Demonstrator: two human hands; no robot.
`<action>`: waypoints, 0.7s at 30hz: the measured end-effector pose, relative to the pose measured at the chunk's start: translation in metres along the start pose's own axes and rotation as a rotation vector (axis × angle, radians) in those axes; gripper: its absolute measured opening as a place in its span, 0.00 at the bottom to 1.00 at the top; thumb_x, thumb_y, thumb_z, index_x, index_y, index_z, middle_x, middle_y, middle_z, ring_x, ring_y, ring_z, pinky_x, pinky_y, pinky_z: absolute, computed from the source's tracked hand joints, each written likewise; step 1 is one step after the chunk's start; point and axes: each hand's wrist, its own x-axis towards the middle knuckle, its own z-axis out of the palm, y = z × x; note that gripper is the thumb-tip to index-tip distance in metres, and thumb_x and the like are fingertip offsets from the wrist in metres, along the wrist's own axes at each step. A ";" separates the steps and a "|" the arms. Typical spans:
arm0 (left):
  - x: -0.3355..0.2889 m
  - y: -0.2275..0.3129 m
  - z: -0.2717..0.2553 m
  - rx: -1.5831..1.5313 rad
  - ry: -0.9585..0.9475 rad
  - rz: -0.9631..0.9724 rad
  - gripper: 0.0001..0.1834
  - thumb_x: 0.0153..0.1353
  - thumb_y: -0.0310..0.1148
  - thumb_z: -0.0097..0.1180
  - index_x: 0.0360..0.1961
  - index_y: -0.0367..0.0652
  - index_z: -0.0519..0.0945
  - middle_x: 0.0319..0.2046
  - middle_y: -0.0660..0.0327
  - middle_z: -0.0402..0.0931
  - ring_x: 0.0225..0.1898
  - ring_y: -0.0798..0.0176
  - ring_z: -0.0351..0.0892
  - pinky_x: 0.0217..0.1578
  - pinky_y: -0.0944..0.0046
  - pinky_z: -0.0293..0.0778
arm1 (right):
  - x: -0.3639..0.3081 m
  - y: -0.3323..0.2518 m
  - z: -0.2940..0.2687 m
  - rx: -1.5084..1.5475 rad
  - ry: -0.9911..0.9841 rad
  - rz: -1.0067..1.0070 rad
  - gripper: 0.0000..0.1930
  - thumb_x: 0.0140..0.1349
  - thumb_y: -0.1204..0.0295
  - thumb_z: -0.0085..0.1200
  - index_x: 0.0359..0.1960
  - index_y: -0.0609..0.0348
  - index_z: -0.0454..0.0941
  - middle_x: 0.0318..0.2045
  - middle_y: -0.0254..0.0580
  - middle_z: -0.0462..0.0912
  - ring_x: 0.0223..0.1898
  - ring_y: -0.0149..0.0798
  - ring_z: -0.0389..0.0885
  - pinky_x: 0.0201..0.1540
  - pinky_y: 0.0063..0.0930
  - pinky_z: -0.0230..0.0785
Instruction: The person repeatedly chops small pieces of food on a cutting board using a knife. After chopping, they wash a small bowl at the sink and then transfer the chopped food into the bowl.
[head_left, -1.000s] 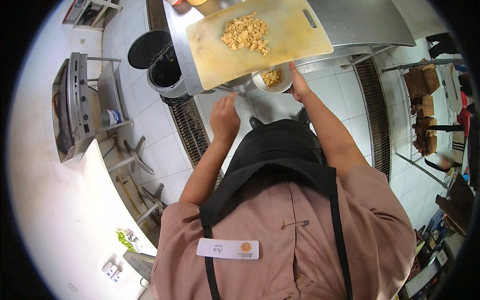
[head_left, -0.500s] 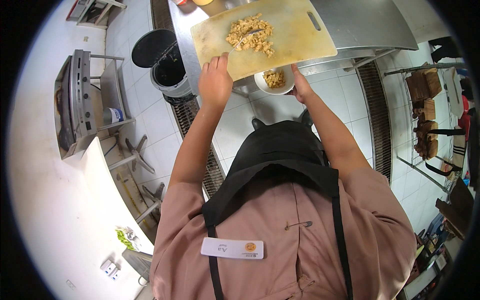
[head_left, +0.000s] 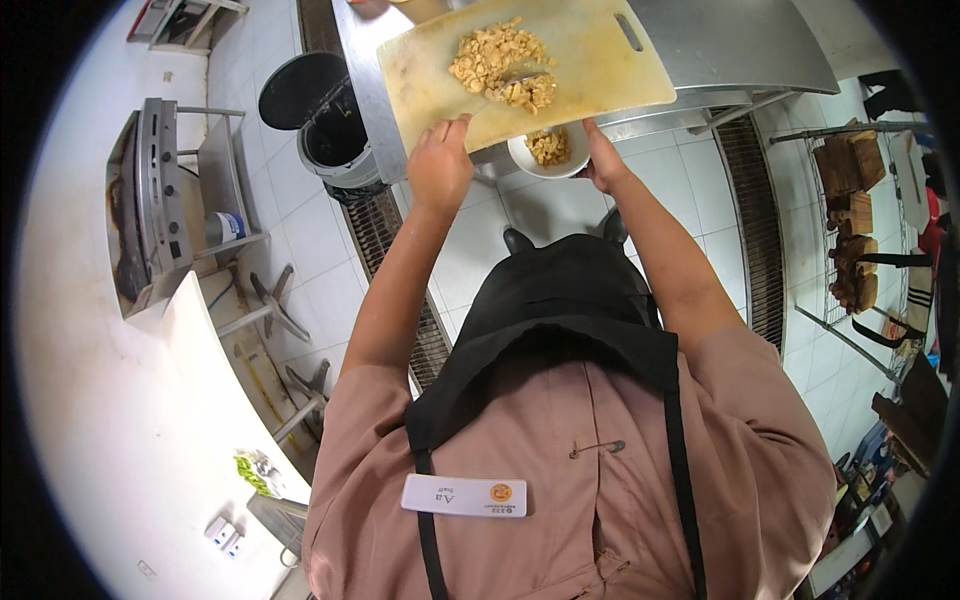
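A pale, yellow-stained cutting board (head_left: pixel 425 85) lies on the steel table, its near edge jutting over the front. Chopped light-brown pieces of food (head_left: pixel 497 52) are heaped on it. My left hand (head_left: pixel 440 168) is closed on the thin handle of a spoon (head_left: pixel 511 80), whose head is among the pieces on the near side of the heap. Just under the board's near edge, my right hand (head_left: pixel 604 162) grips a white bowl (head_left: pixel 579 150) by its right side. Some of the same pieces (head_left: pixel 548 147) lie in the bowl.
The steel table (head_left: pixel 740 45) extends right of the board. A dark bin with its lid raised (head_left: pixel 345 150) stands to the left of the table. Farther left is a steel cooking appliance (head_left: pixel 160 200). A wire rack with wooden items (head_left: pixel 850 215) is at the right.
The spoon has moved toward the near side of the board, and a small clump of pieces has shifted with it from the heap. The bowl stays under the edge.
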 end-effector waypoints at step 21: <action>-0.042 0.022 -0.008 -0.092 0.030 0.098 0.20 0.50 0.21 0.50 0.46 0.41 0.79 0.35 0.59 0.78 0.32 0.55 0.74 0.35 0.59 0.72 | -0.003 0.004 0.004 0.028 0.011 -0.033 0.34 0.68 0.40 0.26 0.64 0.51 0.60 0.57 0.43 0.72 0.52 0.42 0.75 0.48 0.44 0.70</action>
